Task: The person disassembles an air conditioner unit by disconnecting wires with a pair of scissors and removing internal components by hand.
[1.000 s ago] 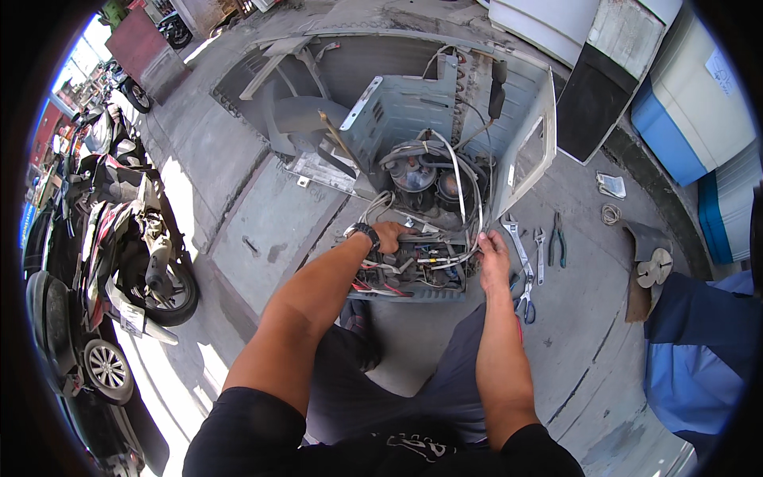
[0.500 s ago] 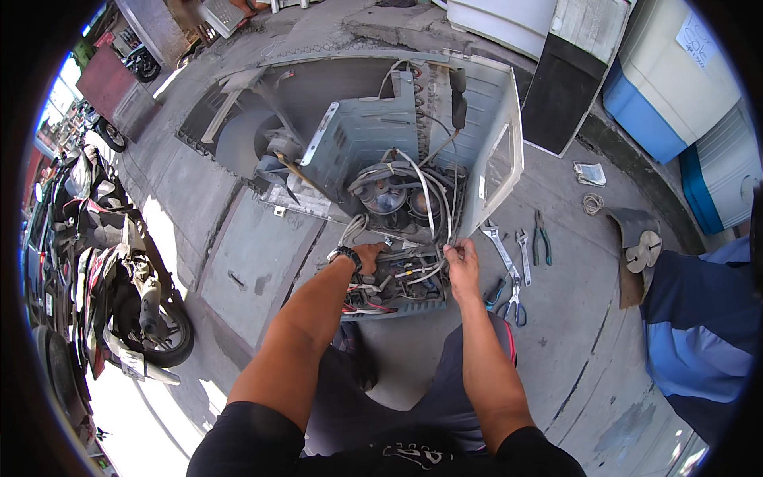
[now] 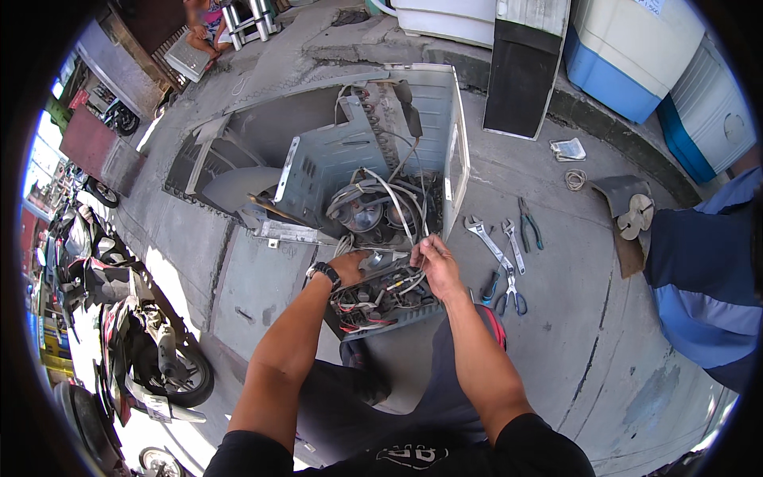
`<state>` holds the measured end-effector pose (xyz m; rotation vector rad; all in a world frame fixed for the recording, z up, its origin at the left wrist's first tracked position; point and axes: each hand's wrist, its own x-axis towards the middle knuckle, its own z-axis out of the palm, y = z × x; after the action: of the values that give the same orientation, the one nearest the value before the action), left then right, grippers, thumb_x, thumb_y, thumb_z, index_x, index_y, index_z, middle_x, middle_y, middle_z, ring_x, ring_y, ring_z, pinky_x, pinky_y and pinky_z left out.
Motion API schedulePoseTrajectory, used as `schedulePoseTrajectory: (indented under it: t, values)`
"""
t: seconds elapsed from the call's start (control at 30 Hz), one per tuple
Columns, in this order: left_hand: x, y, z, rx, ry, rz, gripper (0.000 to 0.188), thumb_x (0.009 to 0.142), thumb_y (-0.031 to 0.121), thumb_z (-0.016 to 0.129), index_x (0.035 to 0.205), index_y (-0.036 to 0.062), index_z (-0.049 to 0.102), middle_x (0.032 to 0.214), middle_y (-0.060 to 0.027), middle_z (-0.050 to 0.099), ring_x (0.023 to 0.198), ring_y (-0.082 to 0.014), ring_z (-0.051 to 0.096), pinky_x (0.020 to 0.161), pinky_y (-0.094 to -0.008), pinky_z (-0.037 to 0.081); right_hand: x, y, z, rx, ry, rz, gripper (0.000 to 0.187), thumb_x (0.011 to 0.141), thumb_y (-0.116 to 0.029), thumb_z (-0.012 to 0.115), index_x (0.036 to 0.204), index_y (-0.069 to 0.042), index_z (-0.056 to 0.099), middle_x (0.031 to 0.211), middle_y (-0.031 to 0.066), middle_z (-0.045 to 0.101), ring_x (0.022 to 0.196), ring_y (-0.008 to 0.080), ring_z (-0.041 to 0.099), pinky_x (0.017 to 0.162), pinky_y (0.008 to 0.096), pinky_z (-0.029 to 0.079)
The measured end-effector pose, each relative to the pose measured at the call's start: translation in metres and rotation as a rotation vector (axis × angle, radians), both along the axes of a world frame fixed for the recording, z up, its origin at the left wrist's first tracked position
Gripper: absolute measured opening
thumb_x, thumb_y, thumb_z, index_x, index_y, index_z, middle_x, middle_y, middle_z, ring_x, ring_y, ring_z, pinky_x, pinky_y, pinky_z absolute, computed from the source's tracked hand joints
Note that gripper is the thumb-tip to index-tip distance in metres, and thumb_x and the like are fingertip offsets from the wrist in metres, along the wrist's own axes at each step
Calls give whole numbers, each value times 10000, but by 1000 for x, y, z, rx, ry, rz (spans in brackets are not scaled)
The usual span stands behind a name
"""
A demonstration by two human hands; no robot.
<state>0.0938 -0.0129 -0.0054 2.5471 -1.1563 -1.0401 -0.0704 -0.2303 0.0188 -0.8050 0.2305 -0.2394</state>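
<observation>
In front of me stands the opened metal casing of an air conditioner outdoor unit [image 3: 433, 107], with a dark round compressor [image 3: 359, 216] and looped grey cables inside. An electrical panel [image 3: 381, 322] crowded with wires and small parts juts from its near side. My left hand [image 3: 348, 269], a black watch [image 3: 324, 273] on its wrist, grips the panel's far left edge, its fingertips partly hidden. At the panel's right far corner, my right hand [image 3: 437, 266] is closed in a pinch on a pale cable [image 3: 424, 215] that runs down from the casing.
Right of the unit lie adjustable wrenches [image 3: 486, 241], pliers [image 3: 530, 224], and scissors [image 3: 512, 302]. Beyond them are a coil of cord [image 3: 575, 180] and blue fabric [image 3: 703, 278]. Motorcycles [image 3: 151, 342] line the left. A washing machine [image 3: 628, 56] stands behind; a person [image 3: 208, 28] sits far left.
My view has swung, shifting the unit and tools leftward and up in the picture. My right hand has risen slightly against the panel, still pinching the cable; my left hand stays at the panel's edge.
</observation>
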Motion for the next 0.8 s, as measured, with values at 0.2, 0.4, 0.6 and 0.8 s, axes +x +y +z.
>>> schedulePoseTrajectory:
  t: [0.2, 0.4, 0.6, 0.8]
  values:
    - [-28, -55, 55, -453, 536, 377, 524, 1016, 135, 507, 1497, -19, 364, 1429, -152, 536, 1337, -233, 475, 1122, -316, 338, -2, -13, -5, -12, -65, 12, 187, 1010, -253, 594, 907, -101, 560, 838, 22, 610, 796, 135, 571, 765, 294, 463]
    - [-57, -86, 20, -755, 741, 752, 596, 1005, 128, 526, 1539, 17, 285, 1500, -144, 446, 1351, -267, 454, 1116, -362, 361, -3, -1, 2, -48, 76, 41, 197, 1005, -262, 602, 878, -113, 576, 843, -6, 603, 791, 114, 559, 754, 281, 462]
    - [-65, -115, 34, -737, 733, 913, 649, 962, 353, 650, 1469, 19, 421, 1425, -165, 519, 1309, -269, 485, 1077, -411, 387, -22, -22, -16, -242, 314, -54, 221, 1009, -285, 599, 853, -129, 584, 775, -44, 575, 709, 74, 526, 636, 250, 424]
    - [-64, -124, 35, -681, 601, 858, 595, 940, 333, 683, 1355, -63, 527, 1288, -187, 623, 1222, -244, 559, 1045, -354, 411, -29, -43, -30, -391, 469, -118, 241, 1016, -279, 582, 852, -103, 591, 737, -41, 542, 654, 72, 488, 590, 259, 388]
